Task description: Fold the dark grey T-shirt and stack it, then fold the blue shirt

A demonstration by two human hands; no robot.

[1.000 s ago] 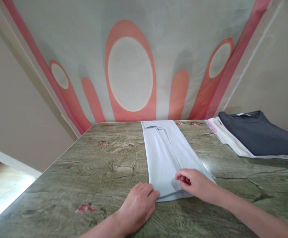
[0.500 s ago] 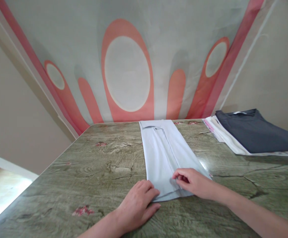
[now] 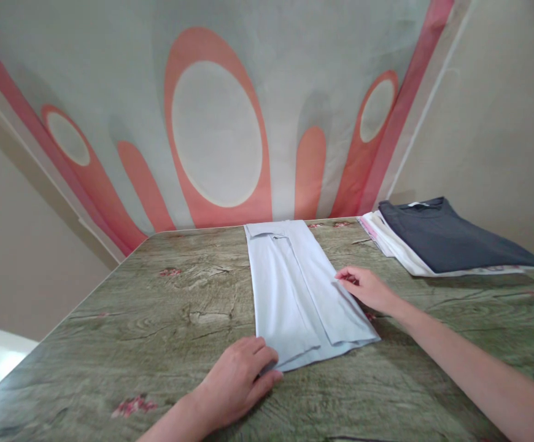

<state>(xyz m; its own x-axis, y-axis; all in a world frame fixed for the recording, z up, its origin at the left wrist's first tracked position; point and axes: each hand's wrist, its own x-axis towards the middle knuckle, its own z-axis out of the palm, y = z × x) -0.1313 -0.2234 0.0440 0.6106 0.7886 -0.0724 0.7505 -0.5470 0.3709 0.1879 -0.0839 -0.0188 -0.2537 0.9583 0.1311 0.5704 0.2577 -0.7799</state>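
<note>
A light-blue shirt (image 3: pixel 290 294), folded into a long strip, lies flat on the table with its narrow end near me. Its folded panels overlap along the middle, and the near hem is uneven. My left hand (image 3: pixel 239 380) rests at the near left corner, fingers bent over the cloth edge and thumb apart on the table side. Along the right edge, about midway up, my right hand (image 3: pixel 363 287) has thumb and fingers pinched together at the shirt's border. The fingertips partly hide the cloth there.
The wood-patterned table (image 3: pixel 193 294) runs to a wall with orange and white shapes. At the back right sits a pile of folded clothes, a dark grey shirt (image 3: pixel 451 236) over white ones (image 3: pixel 405 258). The table's left edge drops to the floor.
My right hand has moved from the near end of the shirt up to its right edge. The right panel's near end now lies farther right. My left hand stays at the corner.
</note>
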